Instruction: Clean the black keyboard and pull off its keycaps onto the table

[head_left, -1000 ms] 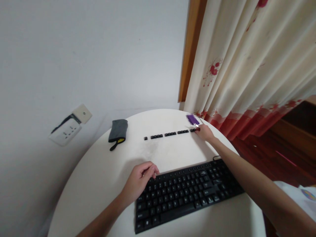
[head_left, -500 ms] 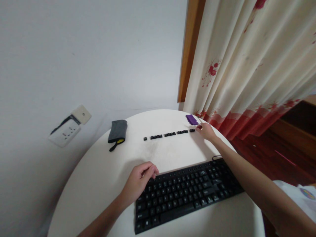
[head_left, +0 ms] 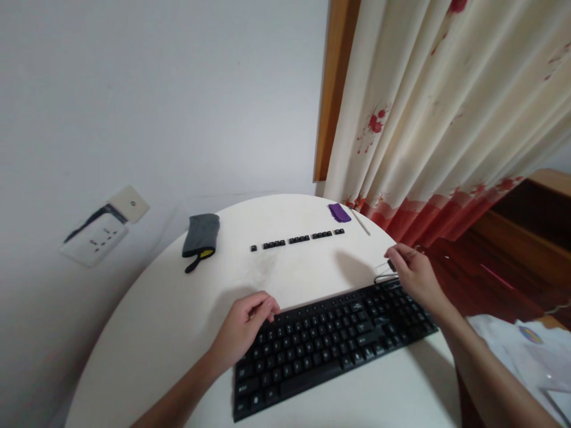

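Observation:
A black keyboard (head_left: 312, 351) lies at a slant on the round white table (head_left: 285, 208). Over its upper left corner is my left hand (head_left: 245, 324), fingers curled with thumb against them; whatever they may hold is hidden. My right hand (head_left: 417, 273) hovers above the keyboard's upper right end, thumb and fingers pinched on a small black piece (head_left: 391, 266) too small to name. A thin pale line shows beside it. Behind the keyboard, several black keycaps (head_left: 298, 239) stand in a row of short groups, with a single one at the left end.
A grey pouch (head_left: 201, 233) with a black loop lies at the table's left. Toward the far right edge are a folded purple cloth (head_left: 339, 213) and a thin white stick (head_left: 361, 223). The keyboard's cable (head_left: 384, 278) loops at its upper right. Beyond hangs a curtain (head_left: 401, 148).
My right hand has moved from beside the purple cloth, toward me and right, over the keyboard's far end. The white stick now lies uncovered on the table. My left hand stays at the corner.

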`<state>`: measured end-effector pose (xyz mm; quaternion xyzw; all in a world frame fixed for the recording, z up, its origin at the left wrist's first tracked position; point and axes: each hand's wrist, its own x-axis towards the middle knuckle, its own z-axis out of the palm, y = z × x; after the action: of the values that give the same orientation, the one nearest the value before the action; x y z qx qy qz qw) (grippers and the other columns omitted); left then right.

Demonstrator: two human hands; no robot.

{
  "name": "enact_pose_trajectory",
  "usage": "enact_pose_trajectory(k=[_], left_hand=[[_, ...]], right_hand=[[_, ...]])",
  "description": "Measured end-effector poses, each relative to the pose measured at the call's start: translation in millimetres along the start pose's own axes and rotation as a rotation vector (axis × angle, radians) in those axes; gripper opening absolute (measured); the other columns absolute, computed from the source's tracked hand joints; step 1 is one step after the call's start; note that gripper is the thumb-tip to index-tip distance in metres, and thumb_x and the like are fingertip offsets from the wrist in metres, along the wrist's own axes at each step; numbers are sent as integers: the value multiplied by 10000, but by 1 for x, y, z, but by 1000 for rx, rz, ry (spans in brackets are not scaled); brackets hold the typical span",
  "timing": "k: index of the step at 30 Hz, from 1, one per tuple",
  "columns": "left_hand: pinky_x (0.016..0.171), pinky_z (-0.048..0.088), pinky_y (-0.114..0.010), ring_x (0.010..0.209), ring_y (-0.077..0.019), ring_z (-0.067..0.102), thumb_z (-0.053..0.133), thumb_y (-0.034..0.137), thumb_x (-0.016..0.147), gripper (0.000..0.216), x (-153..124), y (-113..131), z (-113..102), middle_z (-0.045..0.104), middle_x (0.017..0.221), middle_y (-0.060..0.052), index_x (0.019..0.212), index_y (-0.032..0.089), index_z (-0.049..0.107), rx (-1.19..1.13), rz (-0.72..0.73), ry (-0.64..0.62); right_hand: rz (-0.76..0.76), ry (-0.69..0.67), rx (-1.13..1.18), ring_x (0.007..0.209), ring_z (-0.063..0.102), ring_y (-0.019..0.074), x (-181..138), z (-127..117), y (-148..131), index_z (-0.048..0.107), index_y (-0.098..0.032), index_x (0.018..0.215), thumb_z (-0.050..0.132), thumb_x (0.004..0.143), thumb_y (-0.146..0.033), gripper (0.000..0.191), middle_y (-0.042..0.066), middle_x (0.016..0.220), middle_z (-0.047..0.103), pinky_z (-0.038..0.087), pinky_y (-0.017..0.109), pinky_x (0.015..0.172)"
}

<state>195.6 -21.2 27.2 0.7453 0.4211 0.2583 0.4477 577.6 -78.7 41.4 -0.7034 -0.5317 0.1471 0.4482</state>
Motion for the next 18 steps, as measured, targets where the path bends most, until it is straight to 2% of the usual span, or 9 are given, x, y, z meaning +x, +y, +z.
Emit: enact_pose_trajectory(k=[5, 10, 14, 18], left_hand=[[688, 440, -258, 689, -166, 597, 463, 362, 953, 333, 0, -2, 1, 636, 676, -8, 763, 179, 666, -9, -6, -3], [679, 442, -257, 688, -168, 600, 465, 368, 951, 331, 0, -4, 2, 639, 678, -10, 777, 180, 674, 11, -4, -3], [678, 444, -256, 691, -169, 602, 461, 367, 950, 333, 1, -3, 2, 642, 679, -12, 774, 179, 672, 18, 7, 3], [664, 446, -257, 672, -167, 593, 457, 372, 945, 337, 0, 0, 2, 641, 674, -13, 772, 178, 672, 25, 4, 1]], right_hand=[[26, -33, -119, 623, 504, 154, -27, -5, 20, 599, -179, 716, 515, 919, -452, 351, -10, 629, 546, 373, 266, 627], [43, -66, -110, 614, 532, 171, -30, -3, 31, 614, -178, 738, 498, 919, -489, 378, 0, 627, 570, 390, 269, 602], [22, -93, -146, 605, 536, 172, -28, 2, 25, 599, -187, 718, 482, 926, -476, 375, 1, 618, 579, 399, 267, 598], [-46, -165, -213, 601, 548, 176, -33, 11, 7, 587, -199, 729, 457, 943, -425, 337, 4, 621, 600, 399, 270, 610]])
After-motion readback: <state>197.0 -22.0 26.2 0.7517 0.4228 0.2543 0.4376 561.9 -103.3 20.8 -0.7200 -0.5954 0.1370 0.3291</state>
